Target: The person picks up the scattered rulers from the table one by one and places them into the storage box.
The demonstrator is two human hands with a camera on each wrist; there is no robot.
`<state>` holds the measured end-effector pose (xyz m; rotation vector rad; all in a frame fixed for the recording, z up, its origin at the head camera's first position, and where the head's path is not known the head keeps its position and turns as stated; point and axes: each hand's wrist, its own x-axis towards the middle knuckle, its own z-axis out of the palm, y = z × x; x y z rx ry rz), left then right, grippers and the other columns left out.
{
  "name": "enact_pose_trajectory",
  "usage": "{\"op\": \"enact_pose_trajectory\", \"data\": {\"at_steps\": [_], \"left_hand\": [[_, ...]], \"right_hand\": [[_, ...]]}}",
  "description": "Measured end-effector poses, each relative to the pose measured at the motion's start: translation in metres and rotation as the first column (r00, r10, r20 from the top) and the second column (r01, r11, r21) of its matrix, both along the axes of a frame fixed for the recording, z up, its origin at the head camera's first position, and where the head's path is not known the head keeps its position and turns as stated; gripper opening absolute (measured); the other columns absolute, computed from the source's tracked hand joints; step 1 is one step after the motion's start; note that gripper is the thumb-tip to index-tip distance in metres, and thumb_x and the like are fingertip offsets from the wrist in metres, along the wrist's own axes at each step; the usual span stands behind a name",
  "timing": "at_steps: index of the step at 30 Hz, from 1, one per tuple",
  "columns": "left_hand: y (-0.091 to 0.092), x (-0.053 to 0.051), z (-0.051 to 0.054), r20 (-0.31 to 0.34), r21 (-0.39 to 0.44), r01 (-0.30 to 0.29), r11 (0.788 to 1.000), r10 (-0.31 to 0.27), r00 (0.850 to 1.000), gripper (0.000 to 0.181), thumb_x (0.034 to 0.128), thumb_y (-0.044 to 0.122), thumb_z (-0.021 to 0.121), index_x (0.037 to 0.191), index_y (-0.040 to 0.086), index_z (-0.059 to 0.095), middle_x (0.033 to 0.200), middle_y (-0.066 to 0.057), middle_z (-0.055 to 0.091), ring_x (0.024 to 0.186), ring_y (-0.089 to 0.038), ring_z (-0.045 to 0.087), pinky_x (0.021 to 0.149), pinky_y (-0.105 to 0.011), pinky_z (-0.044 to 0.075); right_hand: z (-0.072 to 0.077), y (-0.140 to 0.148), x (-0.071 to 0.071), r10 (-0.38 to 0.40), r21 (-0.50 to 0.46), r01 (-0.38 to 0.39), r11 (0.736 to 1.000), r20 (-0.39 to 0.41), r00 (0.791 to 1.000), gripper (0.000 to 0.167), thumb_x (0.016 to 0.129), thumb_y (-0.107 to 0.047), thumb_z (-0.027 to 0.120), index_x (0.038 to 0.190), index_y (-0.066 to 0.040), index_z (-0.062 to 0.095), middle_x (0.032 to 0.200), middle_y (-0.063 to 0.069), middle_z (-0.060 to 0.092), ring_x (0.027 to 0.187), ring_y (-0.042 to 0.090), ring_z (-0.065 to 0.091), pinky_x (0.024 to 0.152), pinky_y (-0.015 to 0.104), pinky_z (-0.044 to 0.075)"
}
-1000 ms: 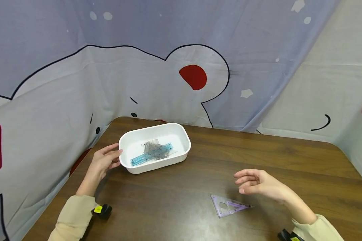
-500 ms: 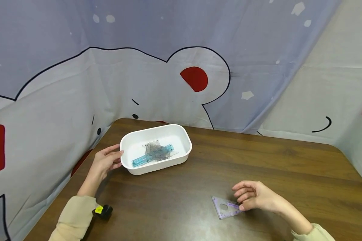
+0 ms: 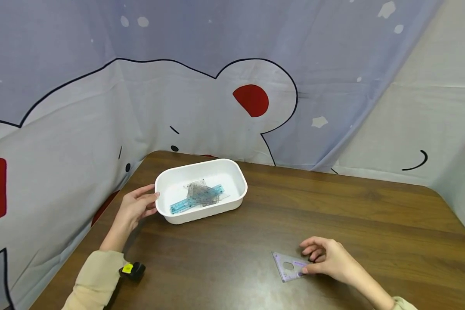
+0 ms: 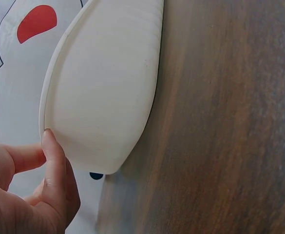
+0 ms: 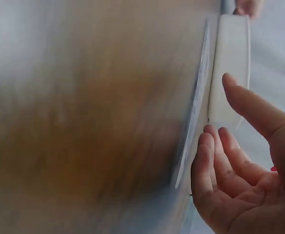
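A white plastic bin (image 3: 199, 215) stands at the left of the table. My left hand (image 3: 136, 206) holds its left end, thumb and a finger at the rim, as the left wrist view (image 4: 40, 190) shows close up. Inside lie a blue ruler (image 3: 180, 206) and some clear and greyish drawing templates (image 3: 203, 195), overlapping. A clear set square with purple markings (image 3: 284, 267) lies flat on the table. My right hand (image 3: 331, 258) is over its right end, covering that tip. In the right wrist view the right hand's thumb and fingers (image 5: 239, 170) are spread apart with nothing between them.
The brown wooden table (image 3: 224, 258) has rounded back corners. A patterned cloth (image 3: 178, 103) hangs along its back and left sides. A black wrist camera (image 3: 133, 271) sits on the left sleeve.
My right hand has come down and slightly toward me, onto the right end of the set square. My left hand stays on the bin, and the set square lies where it was.
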<state>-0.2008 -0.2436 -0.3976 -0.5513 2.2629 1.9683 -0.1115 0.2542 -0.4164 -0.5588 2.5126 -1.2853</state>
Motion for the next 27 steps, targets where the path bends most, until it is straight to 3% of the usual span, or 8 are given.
{"op": "enact_pose_trajectory", "data": {"at_steps": [3, 7, 15, 27], "left_hand": [[0.0, -0.001, 0.0, 0.001, -0.006, 0.001, 1.0, -0.001, 1.0, 0.061, 0.0935, 0.017, 0.063, 0.147, 0.004, 0.037, 0.089, 0.007, 0.06, 0.069, -0.002, 0.062, 0.066, -0.018, 0.059], [0.0, 0.0, 0.001, 0.004, -0.012, 0.001, 1.0, -0.001, 1.0, 0.061, 0.0936, 0.018, 0.063, 0.147, 0.005, 0.037, 0.09, 0.006, 0.06, 0.069, -0.002, 0.062, 0.066, -0.018, 0.059], [-0.001, -0.001, 0.0, 0.006, -0.021, 0.003, 1.0, -0.003, 1.0, 0.061, 0.0935, 0.019, 0.063, 0.147, 0.005, 0.037, 0.091, 0.006, 0.06, 0.07, -0.003, 0.062, 0.066, -0.018, 0.059], [-0.001, -0.002, -0.001, 0.006, -0.019, 0.003, 1.0, -0.003, 1.0, 0.061, 0.0932, 0.018, 0.063, 0.147, 0.005, 0.037, 0.09, 0.007, 0.061, 0.07, -0.003, 0.062, 0.066, -0.018, 0.059]], "right_hand": [[-0.001, -0.003, 0.003, 0.006, 0.068, -0.001, 0.998, -0.078, 0.997, 0.052, 0.07, -0.024, 0.085, 0.111, 0.001, 0.063, 0.097, 0.008, 0.067, 0.078, 0.002, 0.058, 0.066, 0.021, 0.056], [0.0, -0.006, 0.006, 0.026, 0.149, -0.007, 0.989, -0.125, 0.992, 0.052, 0.067, -0.028, 0.086, 0.108, -0.003, 0.066, 0.095, 0.002, 0.066, 0.077, 0.0, 0.056, 0.064, 0.02, 0.053], [0.001, -0.011, 0.009, 0.032, 0.242, 0.001, 0.97, -0.133, 0.991, 0.047, 0.06, -0.023, 0.089, 0.1, -0.007, 0.069, 0.088, -0.005, 0.065, 0.076, -0.001, 0.054, 0.065, 0.019, 0.051], [0.003, -0.017, 0.005, 0.06, 0.286, -0.023, 0.958, -0.118, 0.991, 0.04, 0.057, -0.014, 0.09, 0.09, -0.008, 0.069, 0.078, -0.006, 0.062, 0.071, -0.002, 0.052, 0.06, 0.019, 0.05]]}}
